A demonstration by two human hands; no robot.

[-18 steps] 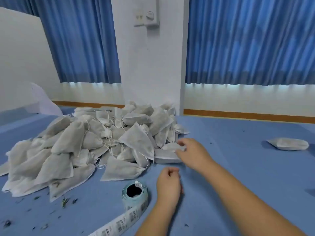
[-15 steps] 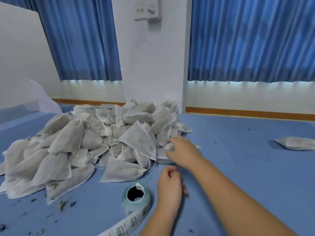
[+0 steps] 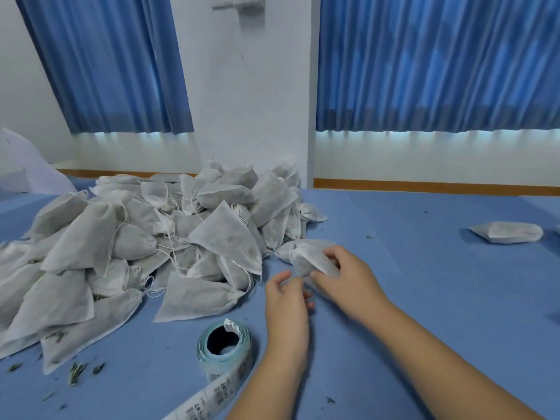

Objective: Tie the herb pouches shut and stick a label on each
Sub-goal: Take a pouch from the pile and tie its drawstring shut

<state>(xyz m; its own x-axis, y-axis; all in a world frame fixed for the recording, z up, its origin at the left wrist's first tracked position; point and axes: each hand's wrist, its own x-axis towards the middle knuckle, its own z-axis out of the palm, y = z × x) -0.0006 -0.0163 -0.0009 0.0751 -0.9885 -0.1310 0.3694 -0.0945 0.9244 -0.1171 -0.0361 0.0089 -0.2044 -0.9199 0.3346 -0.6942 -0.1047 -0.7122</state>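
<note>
A big heap of white herb pouches [image 3: 145, 237] with drawstrings covers the left of the blue table [image 3: 424, 283]. My right hand [image 3: 345, 280] grips one white pouch [image 3: 303, 256] just right of the heap, lifted slightly off the cloth. My left hand [image 3: 286, 301] is right beside it, fingers loosely curled and reaching at the pouch's lower end; whether it touches the pouch or a string is unclear. A roll of barcode labels [image 3: 224, 347] stands in front of the heap, its strip trailing toward me.
A single pouch [image 3: 506, 233] lies apart at the far right. Loose herb bits [image 3: 75, 369] dot the cloth at the front left. A white sheet [image 3: 27, 168] leans at the far left. Wall and blue curtains stand behind the table.
My right hand has pulled a pouch out of the heap's right edge and drawn it nearer. My left hand has risen toward it with fingers less curled.
</note>
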